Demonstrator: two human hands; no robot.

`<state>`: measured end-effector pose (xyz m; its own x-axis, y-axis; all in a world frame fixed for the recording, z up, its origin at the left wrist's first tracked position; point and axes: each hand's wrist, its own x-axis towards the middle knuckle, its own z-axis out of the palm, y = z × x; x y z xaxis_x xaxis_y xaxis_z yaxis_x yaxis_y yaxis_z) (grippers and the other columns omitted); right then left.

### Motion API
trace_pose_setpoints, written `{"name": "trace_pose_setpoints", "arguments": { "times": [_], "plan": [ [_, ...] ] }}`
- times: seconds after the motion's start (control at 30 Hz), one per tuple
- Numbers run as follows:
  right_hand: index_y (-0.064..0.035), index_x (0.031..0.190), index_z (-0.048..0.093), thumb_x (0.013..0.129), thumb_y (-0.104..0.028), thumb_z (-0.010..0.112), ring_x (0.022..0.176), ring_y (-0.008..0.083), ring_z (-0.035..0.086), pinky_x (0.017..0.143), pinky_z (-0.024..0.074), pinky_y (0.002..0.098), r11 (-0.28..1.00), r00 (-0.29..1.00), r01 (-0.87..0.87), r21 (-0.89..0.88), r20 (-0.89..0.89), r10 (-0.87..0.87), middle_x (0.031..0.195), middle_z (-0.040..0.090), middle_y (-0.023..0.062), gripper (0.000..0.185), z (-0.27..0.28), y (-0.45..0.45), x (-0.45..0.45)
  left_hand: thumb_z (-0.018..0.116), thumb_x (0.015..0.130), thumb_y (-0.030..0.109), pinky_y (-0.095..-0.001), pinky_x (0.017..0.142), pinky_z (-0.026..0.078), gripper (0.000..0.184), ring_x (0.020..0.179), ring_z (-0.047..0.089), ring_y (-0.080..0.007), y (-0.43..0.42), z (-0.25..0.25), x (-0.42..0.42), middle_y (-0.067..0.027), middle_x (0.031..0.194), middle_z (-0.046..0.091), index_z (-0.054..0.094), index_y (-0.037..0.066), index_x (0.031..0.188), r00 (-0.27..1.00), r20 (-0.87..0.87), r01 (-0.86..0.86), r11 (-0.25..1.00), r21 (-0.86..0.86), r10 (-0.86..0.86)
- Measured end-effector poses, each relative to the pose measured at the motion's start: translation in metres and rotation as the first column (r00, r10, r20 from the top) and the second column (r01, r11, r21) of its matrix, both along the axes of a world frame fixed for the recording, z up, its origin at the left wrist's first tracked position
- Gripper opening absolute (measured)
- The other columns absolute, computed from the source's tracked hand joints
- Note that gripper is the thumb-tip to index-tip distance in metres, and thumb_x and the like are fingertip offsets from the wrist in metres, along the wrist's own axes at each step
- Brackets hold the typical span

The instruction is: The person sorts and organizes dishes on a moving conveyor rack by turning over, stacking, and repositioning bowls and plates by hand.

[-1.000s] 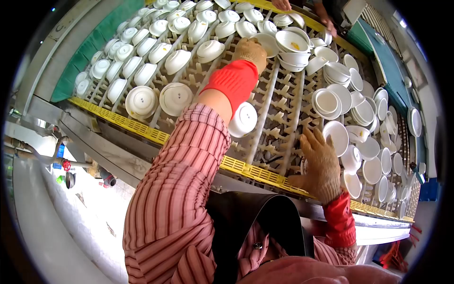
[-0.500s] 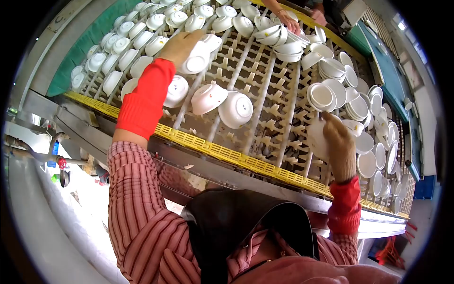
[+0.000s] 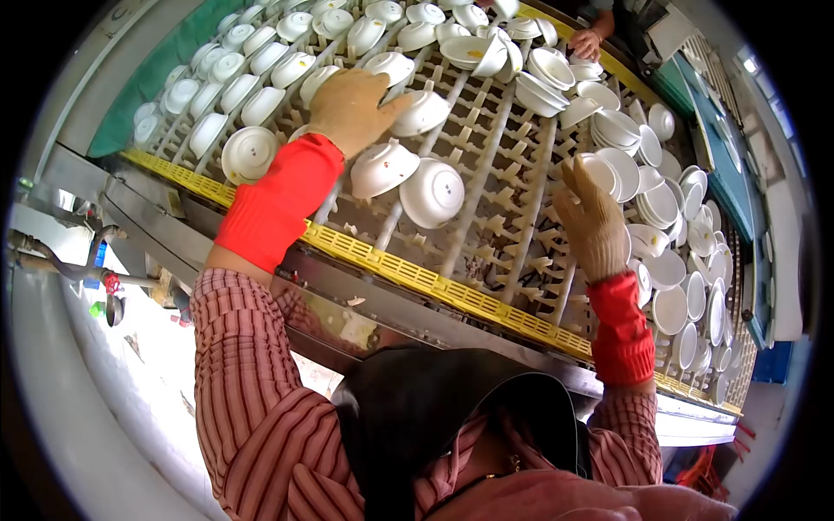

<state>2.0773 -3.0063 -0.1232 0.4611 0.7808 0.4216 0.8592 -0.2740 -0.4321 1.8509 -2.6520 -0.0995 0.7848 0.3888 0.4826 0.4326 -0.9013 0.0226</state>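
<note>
My left hand (image 3: 354, 108), in a tan glove with a red cuff, has its thumb apart from its fingers and holds nothing. It is over the pegged conveyor beside a white bowl (image 3: 423, 113). Just below it, a bowl (image 3: 383, 168) rests tilted and another bowl (image 3: 432, 193) lies upside down. My right hand (image 3: 594, 221), also gloved, is raised over the rack's right part with its fingers spread. Close beside it are stacked white bowls (image 3: 603, 176); its palm side is partly hidden.
Rows of upturned bowls (image 3: 252, 152) cover the conveyor's left. Many loose bowls (image 3: 669, 310) crowd the right. A yellow edge strip (image 3: 417, 274) runs along the near side. Another person's hand (image 3: 586, 43) is at the far edge, near a green-blue belt (image 3: 725, 191).
Since a second ago, my left hand has moved left, and more bowls lie near it. My right hand has shifted up and its fingers are raised. Bowls by the other person have moved.
</note>
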Motion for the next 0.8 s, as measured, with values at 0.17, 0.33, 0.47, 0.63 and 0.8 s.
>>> {"name": "trace_pose_setpoints", "arguments": {
  "times": [0.17,0.33,0.47,0.63,0.8],
  "plan": [
    [0.0067,0.151,0.057,0.087,-0.027,0.086,0.113,0.0411,0.076,0.114,0.0550,0.0469,0.991,0.961,0.056,-0.124,0.277,-0.020,0.118,0.080,0.0213,0.078,0.012,-0.064,-0.002,0.077,0.099,0.046,-0.0487,0.092,0.055,0.044,0.102,0.070,-0.0355,-0.037,-0.008,0.068,-0.0146,0.096,0.073,0.077,0.003,0.103,0.960,0.068,0.267,0.962,0.055,-0.271],
    [0.0015,0.129,0.068,0.094,-0.032,0.081,0.099,0.0471,0.076,0.087,0.0607,0.0563,0.835,0.964,0.260,-0.485,0.187,-0.192,0.106,0.077,0.0286,0.051,-0.023,-0.088,0.015,0.074,0.101,0.050,-0.0427,0.103,0.053,0.044,0.104,0.069,-0.0285,-0.079,-0.009,0.179,-0.0096,0.097,0.073,0.076,0.007,0.102,0.951,0.036,0.294,0.933,0.207,-0.308],
    [-0.0004,0.123,0.071,0.098,-0.033,0.077,0.095,0.0459,0.076,0.083,0.0606,0.0554,0.885,0.957,0.285,-0.369,0.154,-0.244,0.106,0.077,0.0266,0.042,-0.025,-0.090,0.016,0.069,0.105,0.050,-0.0436,0.103,0.056,0.045,0.112,0.074,-0.0287,-0.095,-0.023,0.250,-0.0106,0.110,0.080,0.081,0.007,0.112,0.973,0.006,0.222,0.949,0.222,-0.229],
    [0.0021,0.115,0.074,0.098,-0.038,0.077,0.089,0.0440,0.077,0.079,0.0632,0.0532,0.934,0.972,0.215,-0.284,0.157,-0.176,0.102,0.077,0.0249,0.043,-0.032,-0.098,0.019,0.062,0.110,0.051,-0.0538,0.093,0.062,0.049,0.100,0.078,-0.0381,-0.106,-0.013,0.259,-0.0165,0.111,0.082,0.083,0.008,0.123,0.943,-0.311,0.063,0.983,-0.173,-0.115],
    [0.0018,0.111,0.074,0.098,-0.037,0.077,0.085,0.0444,0.077,0.076,0.0631,0.0538,0.944,0.969,0.208,-0.256,0.188,-0.162,0.098,0.077,0.0240,0.042,-0.031,-0.098,0.021,0.058,0.111,0.048,-0.0453,0.089,0.061,0.054,0.095,0.080,-0.0331,-0.122,-0.008,0.210,-0.0168,0.109,0.083,0.082,0.002,0.123,0.977,0.024,0.188,0.796,-0.576,-0.213]
  ]
}}
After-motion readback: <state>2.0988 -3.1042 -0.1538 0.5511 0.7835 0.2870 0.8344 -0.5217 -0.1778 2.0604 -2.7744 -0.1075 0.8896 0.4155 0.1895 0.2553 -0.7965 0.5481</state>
